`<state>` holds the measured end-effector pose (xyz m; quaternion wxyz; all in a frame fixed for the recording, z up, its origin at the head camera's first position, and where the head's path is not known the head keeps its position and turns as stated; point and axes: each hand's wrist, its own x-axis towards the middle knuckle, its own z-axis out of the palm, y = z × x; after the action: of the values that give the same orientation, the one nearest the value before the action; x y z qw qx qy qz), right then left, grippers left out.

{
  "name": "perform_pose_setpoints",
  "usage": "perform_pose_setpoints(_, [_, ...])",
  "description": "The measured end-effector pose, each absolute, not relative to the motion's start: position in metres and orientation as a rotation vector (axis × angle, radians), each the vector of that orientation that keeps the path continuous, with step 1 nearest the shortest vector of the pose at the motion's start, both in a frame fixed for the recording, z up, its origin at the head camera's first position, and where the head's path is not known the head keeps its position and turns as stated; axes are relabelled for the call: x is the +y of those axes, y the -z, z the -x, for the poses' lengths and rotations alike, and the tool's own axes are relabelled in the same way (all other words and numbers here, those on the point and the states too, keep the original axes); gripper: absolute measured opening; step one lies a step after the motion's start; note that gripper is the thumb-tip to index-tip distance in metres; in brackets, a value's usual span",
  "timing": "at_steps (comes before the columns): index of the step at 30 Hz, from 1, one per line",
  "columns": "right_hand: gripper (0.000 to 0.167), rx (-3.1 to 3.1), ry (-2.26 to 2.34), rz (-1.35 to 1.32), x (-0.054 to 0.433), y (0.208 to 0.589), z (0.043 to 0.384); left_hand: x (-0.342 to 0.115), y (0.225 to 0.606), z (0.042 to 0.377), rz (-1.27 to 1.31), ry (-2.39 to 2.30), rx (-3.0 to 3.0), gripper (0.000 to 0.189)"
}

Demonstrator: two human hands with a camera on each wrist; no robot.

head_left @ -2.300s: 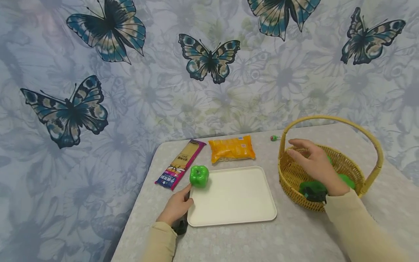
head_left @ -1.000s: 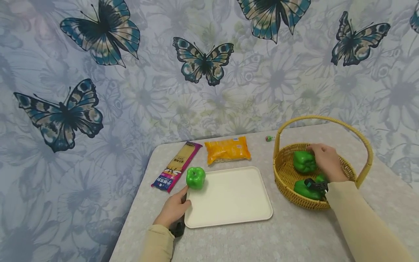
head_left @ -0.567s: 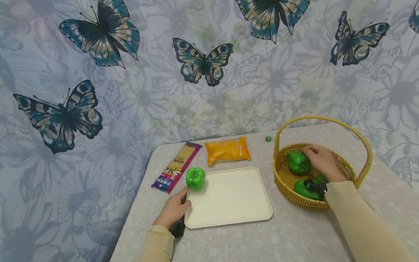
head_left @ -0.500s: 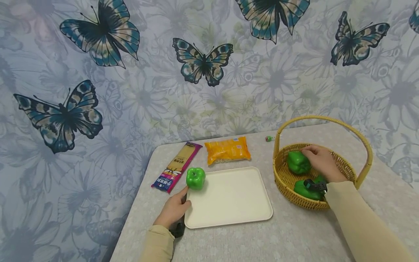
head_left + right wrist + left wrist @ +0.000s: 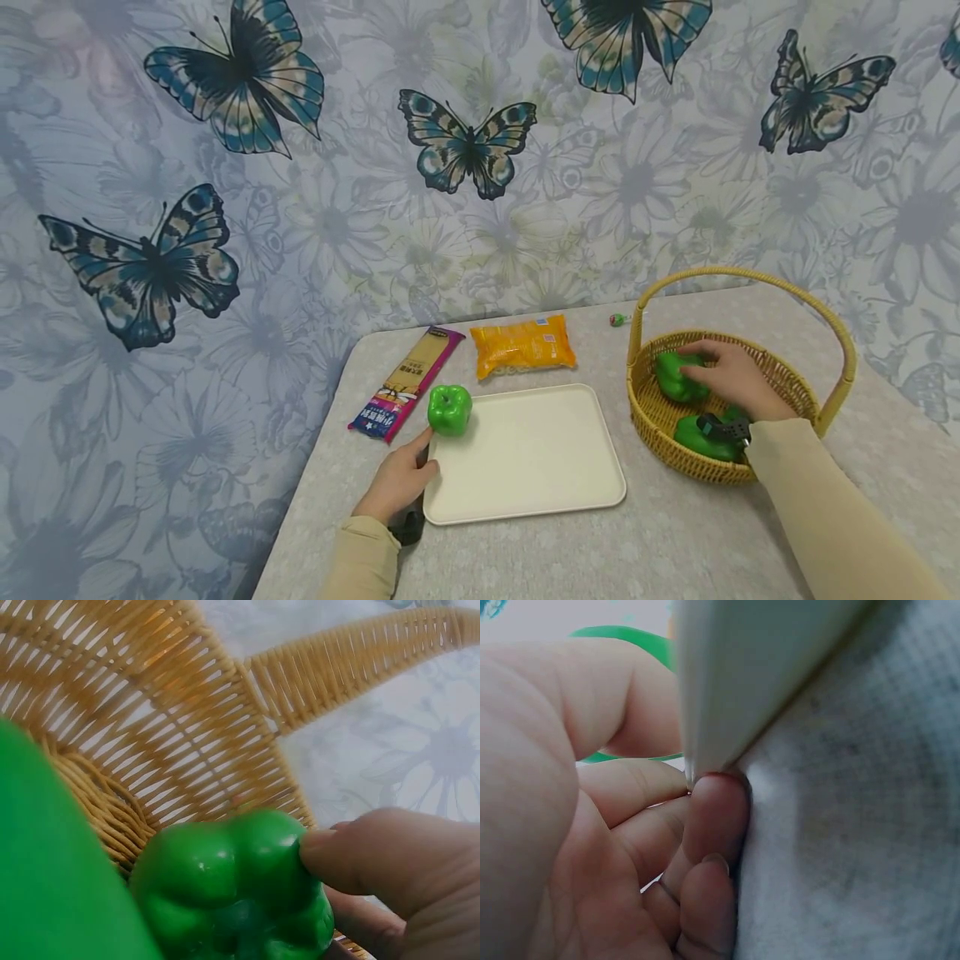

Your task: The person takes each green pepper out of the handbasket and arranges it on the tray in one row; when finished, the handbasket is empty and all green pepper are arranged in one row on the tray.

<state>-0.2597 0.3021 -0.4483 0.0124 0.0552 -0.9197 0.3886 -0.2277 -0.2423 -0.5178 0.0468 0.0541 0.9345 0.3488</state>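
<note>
My left hand pinches the left edge of a cream tray; the left wrist view has fingertips curled under the tray's rim. A green bell pepper sits at the tray's upper left corner, just past the index finger. Over on the right, my right hand reaches into a wicker basket and holds another green bell pepper. Up close, the thumb presses on that bell pepper, with fingers partly hidden behind it. More green peppers lie under the right wrist.
Behind the tray lies an orange packet, and a purple-edged noodle packet lies to its left. A small red-and-green item is near the wall. The basket's tall handle arches over the right hand.
My right hand went from above the basket down to a bell pepper inside it, which has shifted left and turned. The left hand keeps its place at the tray.
</note>
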Motion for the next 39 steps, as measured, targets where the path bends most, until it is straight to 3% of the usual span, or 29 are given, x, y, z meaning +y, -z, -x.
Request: perform_pose_setpoints(39, [0.056, -2.907, -1.169, -0.213, 0.3023, 0.4528, 0.2634, -0.2435, 0.5152, 0.2260, -0.218, -1.060, 2.857, 0.067])
